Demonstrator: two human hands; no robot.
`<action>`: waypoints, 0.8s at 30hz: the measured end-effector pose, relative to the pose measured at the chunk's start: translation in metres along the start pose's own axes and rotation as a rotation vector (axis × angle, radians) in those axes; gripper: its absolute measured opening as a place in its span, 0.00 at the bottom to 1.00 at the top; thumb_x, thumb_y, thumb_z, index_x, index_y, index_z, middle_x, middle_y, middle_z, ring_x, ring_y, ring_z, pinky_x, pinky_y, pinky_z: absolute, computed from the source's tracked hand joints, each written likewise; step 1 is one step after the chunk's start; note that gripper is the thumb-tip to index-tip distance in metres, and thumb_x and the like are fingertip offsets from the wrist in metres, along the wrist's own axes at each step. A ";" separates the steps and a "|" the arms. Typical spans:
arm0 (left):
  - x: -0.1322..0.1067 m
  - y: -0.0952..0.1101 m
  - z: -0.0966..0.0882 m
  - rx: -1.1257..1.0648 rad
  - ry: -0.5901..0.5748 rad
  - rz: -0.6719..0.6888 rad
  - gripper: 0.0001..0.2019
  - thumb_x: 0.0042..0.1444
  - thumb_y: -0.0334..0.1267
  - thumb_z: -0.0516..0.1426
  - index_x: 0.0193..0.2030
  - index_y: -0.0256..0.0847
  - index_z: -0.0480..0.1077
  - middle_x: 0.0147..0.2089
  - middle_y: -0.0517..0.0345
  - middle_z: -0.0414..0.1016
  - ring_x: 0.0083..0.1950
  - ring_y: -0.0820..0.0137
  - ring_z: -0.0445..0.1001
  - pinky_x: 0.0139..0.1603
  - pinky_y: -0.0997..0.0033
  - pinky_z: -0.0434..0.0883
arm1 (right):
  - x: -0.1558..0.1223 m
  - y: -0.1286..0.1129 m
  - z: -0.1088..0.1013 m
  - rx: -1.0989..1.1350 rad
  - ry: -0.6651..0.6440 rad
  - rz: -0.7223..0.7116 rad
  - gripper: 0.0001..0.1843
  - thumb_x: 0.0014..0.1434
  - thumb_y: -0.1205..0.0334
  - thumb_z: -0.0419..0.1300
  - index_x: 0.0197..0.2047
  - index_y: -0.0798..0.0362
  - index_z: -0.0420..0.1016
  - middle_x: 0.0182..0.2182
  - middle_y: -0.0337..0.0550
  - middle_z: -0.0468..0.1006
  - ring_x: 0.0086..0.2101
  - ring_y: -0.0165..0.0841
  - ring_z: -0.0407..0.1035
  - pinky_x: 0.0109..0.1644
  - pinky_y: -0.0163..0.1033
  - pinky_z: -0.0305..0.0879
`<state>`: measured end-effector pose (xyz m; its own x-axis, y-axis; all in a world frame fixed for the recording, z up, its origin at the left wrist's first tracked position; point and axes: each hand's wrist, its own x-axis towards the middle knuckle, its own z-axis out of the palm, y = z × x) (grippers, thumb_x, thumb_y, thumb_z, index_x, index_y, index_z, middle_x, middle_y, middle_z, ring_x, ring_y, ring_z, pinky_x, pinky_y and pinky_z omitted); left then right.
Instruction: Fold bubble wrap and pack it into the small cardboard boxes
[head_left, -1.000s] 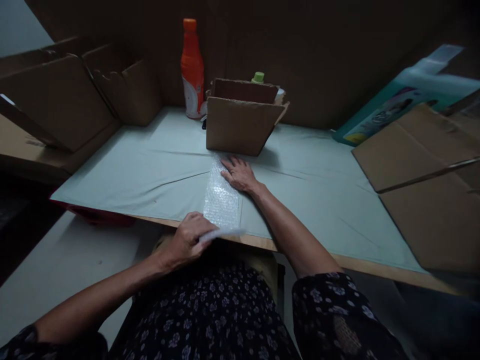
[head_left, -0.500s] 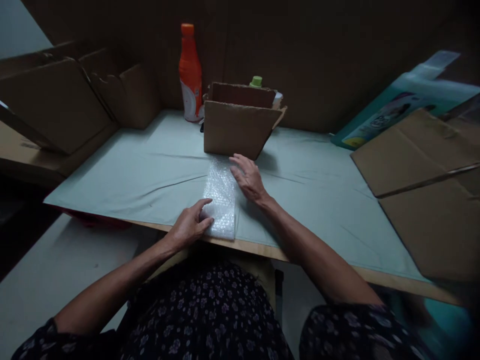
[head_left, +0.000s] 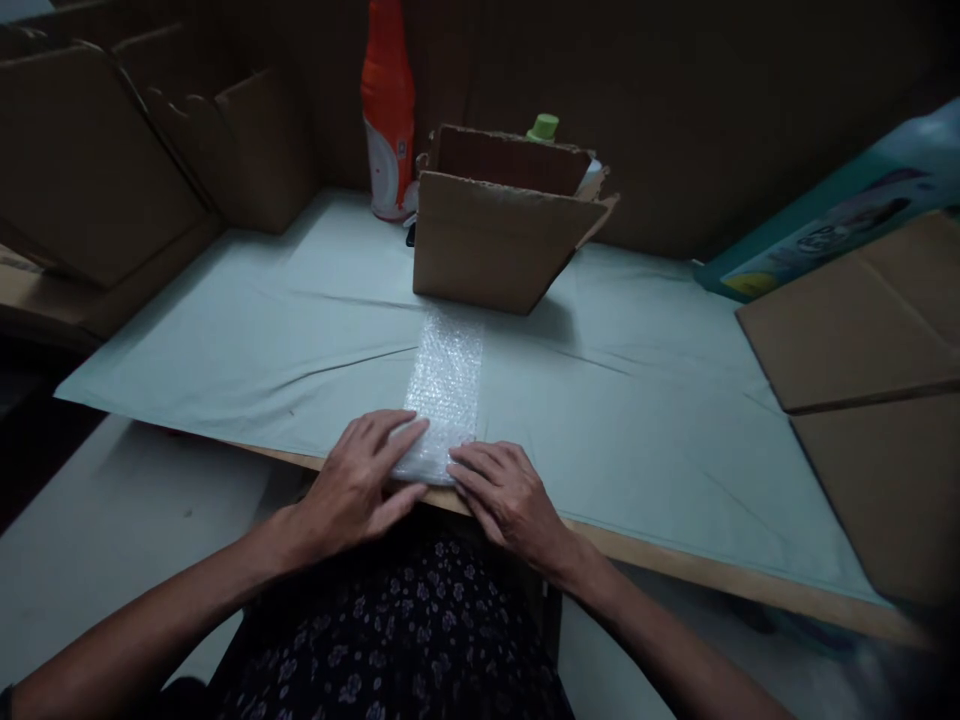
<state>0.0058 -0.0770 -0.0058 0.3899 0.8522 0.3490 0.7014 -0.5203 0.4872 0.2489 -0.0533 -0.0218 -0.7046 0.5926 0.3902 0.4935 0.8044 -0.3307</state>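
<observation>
A narrow strip of bubble wrap [head_left: 448,365] lies flat on the pale cloth, its near end at the table's front edge. My left hand [head_left: 358,478] rests at the near left corner of the strip, fingers stretched over it and the thumb apart along the edge. At the near right corner, my right hand [head_left: 511,500] has its fingers close together and bent onto the wrap, with the thumb mostly hidden below them. Just beyond the strip's far end stands an open cardboard box [head_left: 487,240].
An orange bottle [head_left: 388,120] and a green-capped container [head_left: 543,127] stand behind the box. Cardboard boxes [head_left: 97,170] are at the left. On the right, a teal jug [head_left: 832,215] leans behind more cardboard [head_left: 862,330]. The table's wooden front edge [head_left: 675,560] runs near my body.
My right hand has come back from the strip's far end to its near right corner. My left hand has shifted slightly toward me, still at the near left. The view has tilted down.
</observation>
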 end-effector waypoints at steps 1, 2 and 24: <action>-0.004 -0.001 -0.002 0.020 -0.032 0.080 0.27 0.62 0.37 0.59 0.67 0.39 0.60 0.66 0.40 0.66 0.68 0.52 0.63 0.64 0.49 0.66 | 0.001 0.001 -0.001 0.032 0.017 0.006 0.11 0.67 0.69 0.56 0.50 0.54 0.75 0.50 0.48 0.82 0.50 0.40 0.74 0.52 0.49 0.68; -0.006 -0.002 -0.003 0.021 -0.068 0.135 0.26 0.62 0.33 0.58 0.66 0.38 0.61 0.65 0.41 0.68 0.68 0.53 0.62 0.65 0.48 0.65 | 0.002 0.001 -0.002 0.069 0.030 0.018 0.11 0.67 0.70 0.56 0.50 0.54 0.75 0.49 0.48 0.82 0.49 0.39 0.74 0.51 0.49 0.68; 0.026 -0.021 0.004 -0.010 -0.010 0.056 0.19 0.63 0.35 0.58 0.60 0.37 0.66 0.54 0.44 0.75 0.54 0.56 0.71 0.55 0.51 0.71 | 0.035 0.027 -0.009 0.046 0.023 0.106 0.12 0.67 0.68 0.57 0.52 0.52 0.75 0.44 0.46 0.83 0.47 0.40 0.74 0.53 0.52 0.66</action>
<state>0.0034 -0.0440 -0.0101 0.4346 0.8221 0.3678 0.6724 -0.5679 0.4747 0.2423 -0.0099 -0.0091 -0.6378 0.6753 0.3705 0.5399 0.7350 -0.4102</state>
